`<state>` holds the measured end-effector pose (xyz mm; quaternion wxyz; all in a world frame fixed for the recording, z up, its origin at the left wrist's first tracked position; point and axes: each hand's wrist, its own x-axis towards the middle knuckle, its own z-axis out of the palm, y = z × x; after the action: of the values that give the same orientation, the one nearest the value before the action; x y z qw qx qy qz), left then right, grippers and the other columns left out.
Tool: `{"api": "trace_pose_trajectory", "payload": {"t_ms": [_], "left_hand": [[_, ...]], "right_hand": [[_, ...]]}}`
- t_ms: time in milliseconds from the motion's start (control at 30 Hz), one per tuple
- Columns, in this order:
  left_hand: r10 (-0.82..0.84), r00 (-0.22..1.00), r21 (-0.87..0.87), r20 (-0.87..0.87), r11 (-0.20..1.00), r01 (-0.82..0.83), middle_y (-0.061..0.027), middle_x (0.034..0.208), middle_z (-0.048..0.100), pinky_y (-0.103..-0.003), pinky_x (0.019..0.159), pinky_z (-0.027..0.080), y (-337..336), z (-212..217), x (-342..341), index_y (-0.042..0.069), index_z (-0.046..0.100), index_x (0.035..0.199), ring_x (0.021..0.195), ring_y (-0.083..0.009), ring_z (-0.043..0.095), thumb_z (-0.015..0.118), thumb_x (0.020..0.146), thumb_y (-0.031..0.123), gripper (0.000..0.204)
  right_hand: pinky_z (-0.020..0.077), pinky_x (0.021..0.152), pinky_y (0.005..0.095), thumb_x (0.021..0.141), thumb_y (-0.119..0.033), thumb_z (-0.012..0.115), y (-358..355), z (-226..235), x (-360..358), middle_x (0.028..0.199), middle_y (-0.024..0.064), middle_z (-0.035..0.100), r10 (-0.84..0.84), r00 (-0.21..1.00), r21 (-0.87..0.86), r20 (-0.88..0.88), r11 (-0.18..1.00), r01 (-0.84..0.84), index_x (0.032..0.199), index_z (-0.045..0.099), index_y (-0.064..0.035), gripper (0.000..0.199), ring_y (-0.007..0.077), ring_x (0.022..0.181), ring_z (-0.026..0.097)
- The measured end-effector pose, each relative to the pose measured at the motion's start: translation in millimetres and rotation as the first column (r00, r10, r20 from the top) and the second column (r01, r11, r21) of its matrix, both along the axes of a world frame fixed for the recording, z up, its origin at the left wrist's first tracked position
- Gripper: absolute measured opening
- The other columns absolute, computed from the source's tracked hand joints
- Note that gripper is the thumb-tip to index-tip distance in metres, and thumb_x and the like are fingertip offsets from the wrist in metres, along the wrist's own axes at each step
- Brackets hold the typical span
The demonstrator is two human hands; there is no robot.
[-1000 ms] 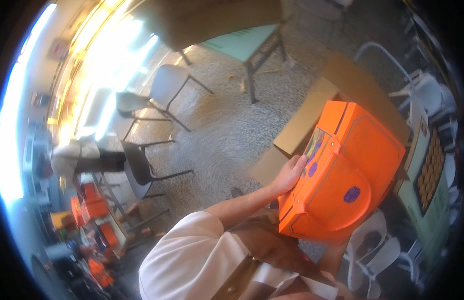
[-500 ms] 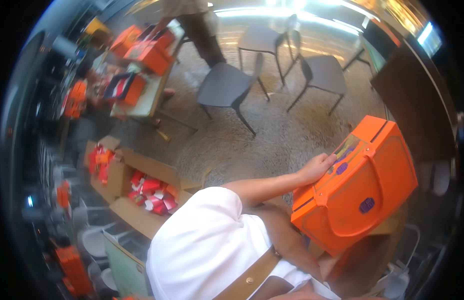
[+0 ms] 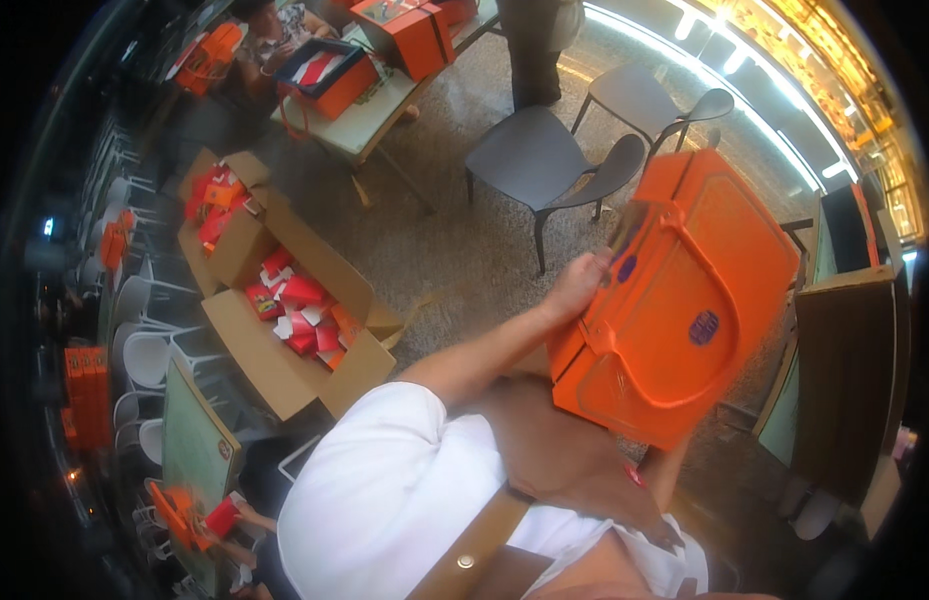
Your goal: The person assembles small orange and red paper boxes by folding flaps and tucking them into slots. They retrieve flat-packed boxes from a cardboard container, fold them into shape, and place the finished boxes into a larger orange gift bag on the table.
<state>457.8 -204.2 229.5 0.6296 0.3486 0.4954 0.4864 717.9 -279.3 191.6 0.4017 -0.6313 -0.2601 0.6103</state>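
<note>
A large orange gift box with a strap handle and a purple emblem is held up in front of me, tilted. My left hand is closed on the box's upper left edge, its fingers curled round beside a patterned label. My right forearm reaches up behind the lower part of the box. That hand is hidden by the box. Below it hangs my brown apron over a white shirt.
On the left floor, open cardboard cartons hold red and white small boxes. Grey chairs stand ahead. At the far table, orange boxes sit near people. Another person's hands hold a red box at lower left.
My view has turned, so the room has shifted across it. The orange box now appears higher and slightly further left, still in my left hand. Someone's hands with a red box now show at lower left.
</note>
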Motion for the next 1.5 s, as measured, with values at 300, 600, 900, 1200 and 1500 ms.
{"api": "trace_pose_trajectory", "payload": {"t_ms": [300,600,900,1200,1500], "left_hand": [[0.194,0.979,0.023,0.070,0.980,-0.196,-0.0051,0.106,0.063,-0.029,0.084,0.050,16.8,-103.9,-4.7,-0.001,0.057,0.119,0.095,-0.0128,0.060,0.043,0.104,0.056,0.060],[0.365,0.931,0.014,-0.023,0.931,-0.365,-0.0079,0.113,0.063,-0.029,0.088,0.049,3.7,-183.8,8.6,-0.001,0.056,0.126,0.100,-0.0139,0.060,0.041,0.105,0.052,0.058],[0.437,0.896,0.097,-0.080,0.898,-0.429,-0.0068,0.099,0.065,-0.032,0.083,0.046,24.6,-194.5,-7.7,0.000,0.065,0.108,0.091,-0.0154,0.058,0.044,0.103,0.055,0.059],[0.400,0.892,-0.155,0.208,0.914,-0.374,-0.0146,0.131,0.060,-0.039,0.098,0.052,40.1,-76.6,-113.2,-0.001,0.049,0.137,0.115,-0.0267,0.063,0.036,0.108,0.044,0.055],[0.370,0.915,-0.218,0.161,0.918,-0.332,-0.0156,0.129,0.061,-0.038,0.096,0.053,186.9,-22.7,-349.9,0.000,0.047,0.138,0.115,-0.0267,0.063,0.042,0.106,0.045,0.056]], "right_hand": [[0.0504,0.094,0.0351,0.104,-0.038,0.047,60.0,-80.9,26.7,0.133,0.0133,0.058,0.176,0.974,0.017,-0.140,0.984,-0.175,0.142,0.046,-0.0042,0.051,0.0222,0.112,0.061],[0.0505,0.094,0.0353,0.104,-0.039,0.048,99.7,-138.2,35.8,0.133,0.0130,0.057,0.325,0.913,0.016,-0.246,0.944,-0.331,0.142,0.045,-0.0041,0.052,0.0222,0.113,0.060],[0.0505,0.095,0.0354,0.104,-0.040,0.048,139.0,-152.7,-4.3,0.133,0.0128,0.057,0.452,0.818,0.080,-0.355,0.887,-0.455,0.143,0.045,-0.0041,0.053,0.0223,0.114,0.060],[0.0506,0.096,0.0355,0.104,-0.041,0.048,183.0,-116.1,-94.3,0.134,0.0126,0.057,0.359,0.764,0.149,-0.537,0.931,-0.333,0.143,0.044,-0.0040,0.054,0.0224,0.115,0.060],[0.0507,0.096,0.0357,0.104,-0.042,0.048,319.8,-71.6,-306.9,0.134,0.0124,0.057,0.290,0.708,0.203,-0.644,0.957,-0.208,0.143,0.044,-0.0040,0.055,0.0224,0.115,0.060]]}}
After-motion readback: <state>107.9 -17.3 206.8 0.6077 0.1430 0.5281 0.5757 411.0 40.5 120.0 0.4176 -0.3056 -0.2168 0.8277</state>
